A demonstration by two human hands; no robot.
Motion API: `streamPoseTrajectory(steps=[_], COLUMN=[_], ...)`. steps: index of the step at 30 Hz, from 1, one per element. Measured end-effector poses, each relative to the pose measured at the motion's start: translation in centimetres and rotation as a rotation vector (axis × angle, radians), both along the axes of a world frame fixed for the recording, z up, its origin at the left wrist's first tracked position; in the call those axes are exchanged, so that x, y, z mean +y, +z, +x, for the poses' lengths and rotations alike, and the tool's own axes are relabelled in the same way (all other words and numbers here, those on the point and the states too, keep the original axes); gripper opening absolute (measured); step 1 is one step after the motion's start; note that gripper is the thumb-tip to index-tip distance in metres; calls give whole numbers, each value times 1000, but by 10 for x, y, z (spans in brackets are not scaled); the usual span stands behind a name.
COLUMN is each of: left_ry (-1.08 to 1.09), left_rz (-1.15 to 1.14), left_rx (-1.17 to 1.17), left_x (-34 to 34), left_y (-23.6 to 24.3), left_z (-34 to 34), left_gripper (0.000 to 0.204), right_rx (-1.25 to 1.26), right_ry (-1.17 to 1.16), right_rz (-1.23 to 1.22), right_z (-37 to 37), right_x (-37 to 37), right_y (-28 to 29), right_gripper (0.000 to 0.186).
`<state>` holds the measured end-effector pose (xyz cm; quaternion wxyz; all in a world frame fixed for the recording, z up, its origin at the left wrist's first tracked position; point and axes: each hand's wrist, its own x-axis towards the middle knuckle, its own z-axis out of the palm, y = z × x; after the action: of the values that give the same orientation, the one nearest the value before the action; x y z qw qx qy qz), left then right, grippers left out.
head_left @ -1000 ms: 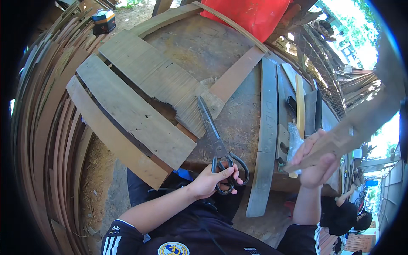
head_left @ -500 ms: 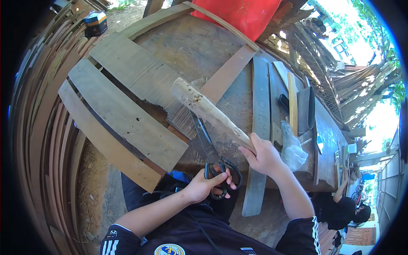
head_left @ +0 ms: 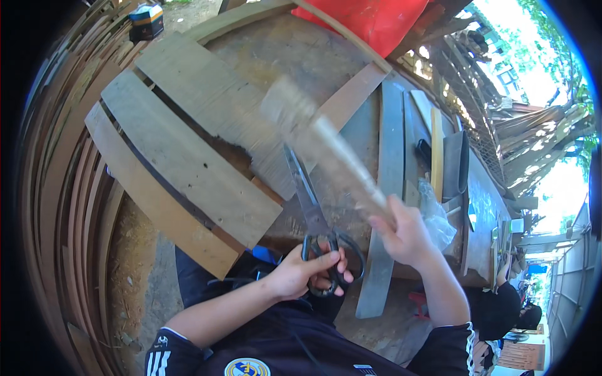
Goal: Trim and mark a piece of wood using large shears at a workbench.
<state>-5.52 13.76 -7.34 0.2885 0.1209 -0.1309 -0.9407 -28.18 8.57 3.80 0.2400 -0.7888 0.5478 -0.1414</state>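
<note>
Large scissors point(head_left: 311, 216) with black handles are gripped in my left hand point(head_left: 310, 271), the fingers around the loops and the long dark blades pointing away from me over the table. My right hand point(head_left: 406, 235) is closed around the near end of a pale, worn wooden stick point(head_left: 342, 160). Motion blurs the stick, most of all at its broad far end, which hangs above the table left of the middle. Its shaft slants across to the right of the blades; whether the two touch I cannot tell.
Weathered boards point(head_left: 188, 150) lie on the left of the table point(head_left: 257, 53). To the right are a long grey board point(head_left: 382, 257), a clear plastic bag point(head_left: 436, 219) and a yellowish wooden strip point(head_left: 437, 150). Red sheet point(head_left: 376, 22) behind; a person in black point(head_left: 498, 310) far right.
The stick in my right hand has swung, its far end rising, and is now blurred. My right hand has shifted slightly to the right. The scissors stay in my left hand, turned a little.
</note>
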Motion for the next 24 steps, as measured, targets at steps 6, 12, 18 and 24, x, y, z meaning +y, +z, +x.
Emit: streamPoseTrajectory(steps=[6, 12, 18, 24], left_ry=[-114, -143, -15, 129], left_rz=[-92, -138, -146, -55], left_rx=[-142, -109, -227, -186], left_x=[5, 21, 5, -18], left_y=[10, 14, 2, 1], left_z=[2, -1, 2, 3], left_gripper=[21, 22, 23, 19], right_rx=[-375, -251, -86, 24], right_ry=[-120, -160, -139, -72], right_rz=[-3, 38, 129, -19], right_z=[-8, -21, -15, 3], right_x=[15, 23, 28, 11], right_y=[13, -3, -30, -29], right_gripper=[37, 34, 34, 35])
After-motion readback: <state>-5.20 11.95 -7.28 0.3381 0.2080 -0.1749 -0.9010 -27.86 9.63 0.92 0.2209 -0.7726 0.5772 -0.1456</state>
